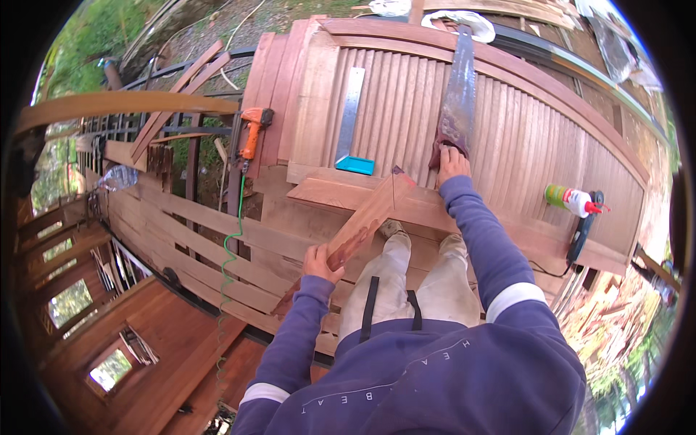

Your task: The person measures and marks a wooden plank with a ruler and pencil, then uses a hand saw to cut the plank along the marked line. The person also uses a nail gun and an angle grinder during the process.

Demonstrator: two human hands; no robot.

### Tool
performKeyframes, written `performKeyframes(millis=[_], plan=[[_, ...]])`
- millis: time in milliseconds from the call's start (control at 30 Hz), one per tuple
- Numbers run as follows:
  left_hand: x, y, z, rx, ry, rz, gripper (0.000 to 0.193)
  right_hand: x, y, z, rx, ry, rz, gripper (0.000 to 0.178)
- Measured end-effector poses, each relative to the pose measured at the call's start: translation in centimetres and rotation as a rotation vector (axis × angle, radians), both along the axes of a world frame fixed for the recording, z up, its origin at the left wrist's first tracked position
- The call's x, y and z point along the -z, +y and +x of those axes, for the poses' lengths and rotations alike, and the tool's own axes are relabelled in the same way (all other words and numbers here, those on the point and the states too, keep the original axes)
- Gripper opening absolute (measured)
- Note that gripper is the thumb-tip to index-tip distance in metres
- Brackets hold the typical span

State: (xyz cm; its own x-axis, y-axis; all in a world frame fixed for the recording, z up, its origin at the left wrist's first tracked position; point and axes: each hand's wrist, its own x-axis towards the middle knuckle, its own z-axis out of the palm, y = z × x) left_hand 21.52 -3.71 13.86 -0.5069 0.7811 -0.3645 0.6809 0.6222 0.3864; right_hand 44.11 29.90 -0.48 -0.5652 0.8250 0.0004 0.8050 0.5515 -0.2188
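My left hand [322, 264] is closed round the near end of a short wooden board [366, 223], which slants away from me. Its far end, with a dark line across it, rests by another wooden piece [337, 194] along the near edge of a slatted wooden panel [395, 109]. My right hand [454, 163] is closed on the dark handle of a handsaw [458, 94]. The saw lies across the slats with its blade pointing away from me. Left of it on the panel is a try square [349, 119] with a teal stock [355, 165].
An orange nail gun [252, 134] with a green coiled hose [230, 254] sits on boards at the left. To the right are a green-and-white bottle with a red nozzle [569, 198] and a black corded tool [582, 235]. Planks with gaps [181, 210] extend left.
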Motion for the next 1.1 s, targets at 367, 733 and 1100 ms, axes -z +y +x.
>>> performKeyframes(millis=[367,733,1100], plan=[[1.7,8.5,-0.9,0.415,-0.005,0.078,0.07,-16.5,-0.2,7.6,0.458,0.736,-0.075,0.009],[5.5,18.2,3.8,0.894,0.045,-0.053,0.072,-22.4,-23.8,13.2,1.089,0.861,-0.11,0.008],[5.4,19.5,5.8,1.028,0.215,0.019,0.082,-17.8,-32.0,6.6,1.325,1.129,-0.169,0.013]])
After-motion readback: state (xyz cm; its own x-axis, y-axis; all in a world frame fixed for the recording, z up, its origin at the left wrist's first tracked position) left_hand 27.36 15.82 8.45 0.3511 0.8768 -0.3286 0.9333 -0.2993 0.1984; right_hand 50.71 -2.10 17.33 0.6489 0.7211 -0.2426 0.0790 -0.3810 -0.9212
